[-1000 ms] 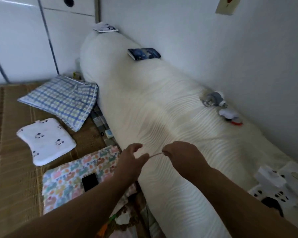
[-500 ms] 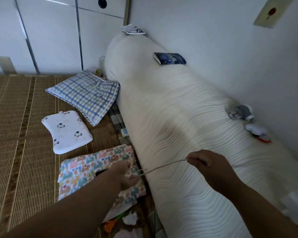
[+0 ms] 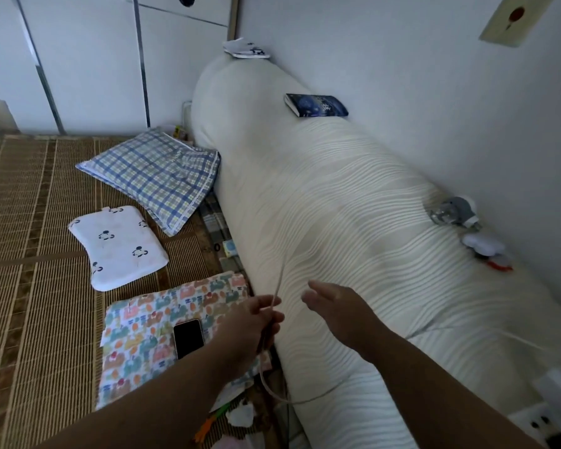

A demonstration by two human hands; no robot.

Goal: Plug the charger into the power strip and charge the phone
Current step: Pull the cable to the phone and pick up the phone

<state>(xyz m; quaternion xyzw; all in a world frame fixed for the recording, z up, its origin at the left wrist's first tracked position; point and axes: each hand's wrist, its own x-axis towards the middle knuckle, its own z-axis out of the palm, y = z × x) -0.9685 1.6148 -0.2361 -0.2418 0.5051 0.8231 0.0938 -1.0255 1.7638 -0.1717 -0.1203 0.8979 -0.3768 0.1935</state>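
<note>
A black phone (image 3: pixel 188 338) lies screen-up on a colourful patterned cloth (image 3: pixel 136 335) on the mat. My left hand (image 3: pixel 256 322) is pinched on a thin white charger cable (image 3: pixel 277 286). One end of the cable sticks up above my fingers. The rest loops down below my hand and runs right over the white rolled bedding (image 3: pixel 337 222). My right hand (image 3: pixel 334 303) hovers just right of the cable with its fingers spread, holding nothing. A white power strip (image 3: pixel 544 422) sits at the bottom right edge, partly cut off.
A plaid pillow (image 3: pixel 156 176) and a small white panda-print pillow (image 3: pixel 117 244) lie on the woven mat (image 3: pixel 30 286). A dark book (image 3: pixel 316 105) and small toys (image 3: pixel 467 225) rest on the bedding by the wall. White cabinet doors stand behind.
My right hand has let go of the cable and opened. My left hand keeps the cable, whose free end now points upward. The view has shifted, showing the phone fully.
</note>
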